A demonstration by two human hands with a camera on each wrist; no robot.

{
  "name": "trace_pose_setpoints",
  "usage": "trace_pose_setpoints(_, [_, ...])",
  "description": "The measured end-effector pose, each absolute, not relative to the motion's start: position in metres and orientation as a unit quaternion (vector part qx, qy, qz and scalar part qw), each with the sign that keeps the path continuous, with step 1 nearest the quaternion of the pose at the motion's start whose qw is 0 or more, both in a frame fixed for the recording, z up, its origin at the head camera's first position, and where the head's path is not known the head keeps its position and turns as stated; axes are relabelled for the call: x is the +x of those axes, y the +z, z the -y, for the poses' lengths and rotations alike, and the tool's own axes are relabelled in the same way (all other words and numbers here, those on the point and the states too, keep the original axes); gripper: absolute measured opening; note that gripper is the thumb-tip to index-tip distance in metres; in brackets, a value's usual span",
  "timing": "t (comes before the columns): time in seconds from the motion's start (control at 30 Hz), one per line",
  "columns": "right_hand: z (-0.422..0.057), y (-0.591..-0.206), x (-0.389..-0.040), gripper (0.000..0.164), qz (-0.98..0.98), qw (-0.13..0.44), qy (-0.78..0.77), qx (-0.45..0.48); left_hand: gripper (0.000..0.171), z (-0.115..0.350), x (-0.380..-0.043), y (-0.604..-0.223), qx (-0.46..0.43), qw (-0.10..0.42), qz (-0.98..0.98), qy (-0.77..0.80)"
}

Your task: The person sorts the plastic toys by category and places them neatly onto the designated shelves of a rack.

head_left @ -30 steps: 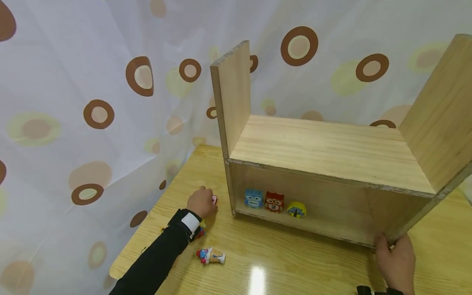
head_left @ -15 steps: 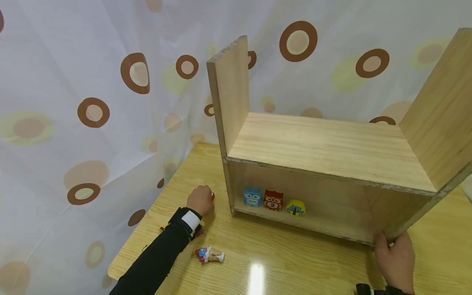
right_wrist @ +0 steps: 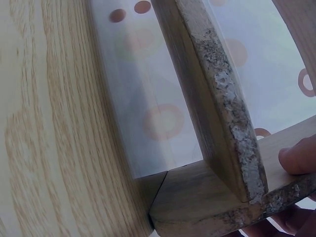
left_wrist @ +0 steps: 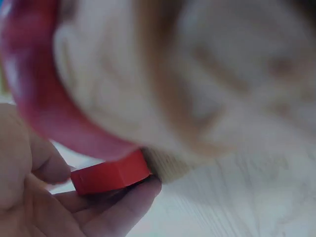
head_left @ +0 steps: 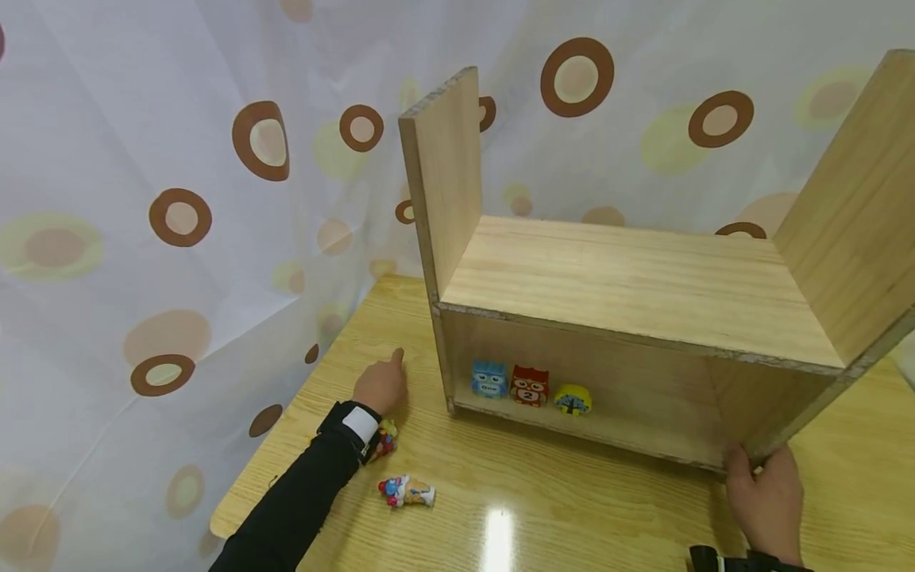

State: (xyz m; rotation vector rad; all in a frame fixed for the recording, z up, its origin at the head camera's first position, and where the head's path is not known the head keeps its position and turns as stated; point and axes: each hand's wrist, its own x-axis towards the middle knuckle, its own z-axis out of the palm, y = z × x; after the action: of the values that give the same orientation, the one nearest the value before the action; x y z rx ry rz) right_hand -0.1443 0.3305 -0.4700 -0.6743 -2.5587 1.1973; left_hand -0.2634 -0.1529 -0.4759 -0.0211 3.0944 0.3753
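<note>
In the left wrist view my left hand [head_left: 380, 388] pinches a small red block [left_wrist: 112, 174] between thumb and fingers, low over the table left of the wooden shelf [head_left: 643, 282]. From the head view that block is hidden behind the hand. My right hand [head_left: 768, 500] grips the shelf's lower right corner, thumb on the inner face and fingers beneath the board. Inside the lower compartment stand a blue owl block [head_left: 489, 380], a red owl block [head_left: 530, 387] and a yellow tree block [head_left: 574, 400], side by side toward the left.
An ice-cream-cone toy [head_left: 407, 492] lies on the table [head_left: 543, 492]. Partly under my left wrist is a red and yellow toy [head_left: 387, 438]. A large blurred cream and red shape [left_wrist: 108, 74] fills much of the left wrist view. A patterned curtain [head_left: 236, 262] hangs behind.
My left hand has shifted a little to the left and turned, and the red block has gone out of the head view. The right hand keeps its grip on the shelf.
</note>
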Motion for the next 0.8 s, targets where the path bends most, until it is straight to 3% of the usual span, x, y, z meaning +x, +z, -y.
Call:
trace_pose_setpoints(0.37, [-0.330, -0.471, -0.145, 0.058, 0.873, 0.123, 0.409, -0.237, 0.038, 0.159, -0.264, -0.476, 0.011, -0.018, -0.991, 0.135])
trace_pose_setpoints(0.67, [-0.327, -0.469, -0.149, 0.060, 0.869, 0.106, 0.419, -0.241, 0.011, 0.169, -0.256, -0.472, -0.015, -0.023, -0.989, 0.143])
trace_pose_setpoints(0.8, [-0.331, -0.471, -0.144, 0.057, 0.873, 0.117, 0.410, -0.237, 0.010, 0.168, -0.252, -0.467, -0.004, -0.013, -0.991, 0.135])
